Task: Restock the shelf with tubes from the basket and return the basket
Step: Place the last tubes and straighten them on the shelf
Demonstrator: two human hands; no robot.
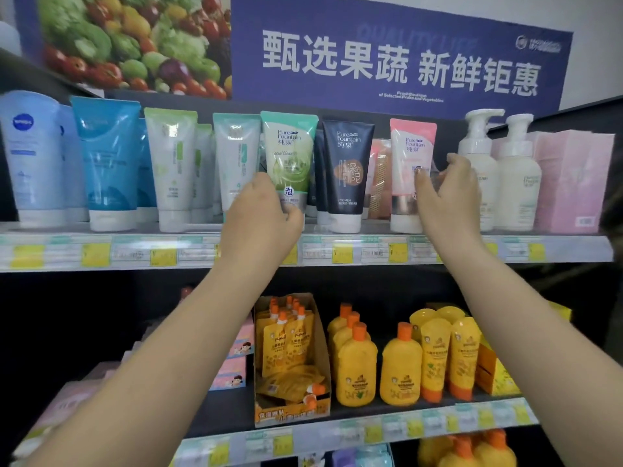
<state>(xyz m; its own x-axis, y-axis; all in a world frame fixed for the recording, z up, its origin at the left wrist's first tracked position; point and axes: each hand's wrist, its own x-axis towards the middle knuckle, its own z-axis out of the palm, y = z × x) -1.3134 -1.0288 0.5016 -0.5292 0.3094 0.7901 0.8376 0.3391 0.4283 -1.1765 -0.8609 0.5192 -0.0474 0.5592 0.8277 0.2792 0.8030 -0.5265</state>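
Observation:
Both my arms reach up to the top shelf [202, 254], where tubes stand cap-down in a row. My left hand [263, 210] grips the lower part of a green Pure Fountain tube [290, 153]. My right hand [448, 193] grips the pink Pure Fountain tube [409, 153] at its right side. A dark navy tube [347, 170] stands between the two. Further left are a teal-white tube [236, 153], a green-white tube [172, 163], a blue tube [108, 163] and a pale blue Nivea tube [32, 153]. The basket is out of view.
White pump bottles [499, 170] and pink boxes [573, 180] stand right of the pink tube. On the shelf below are yellow bottles [381, 362], yellow tubes [445, 352] and a cardboard display of orange-capped pouches [290, 358]. A blue banner [397, 62] hangs above.

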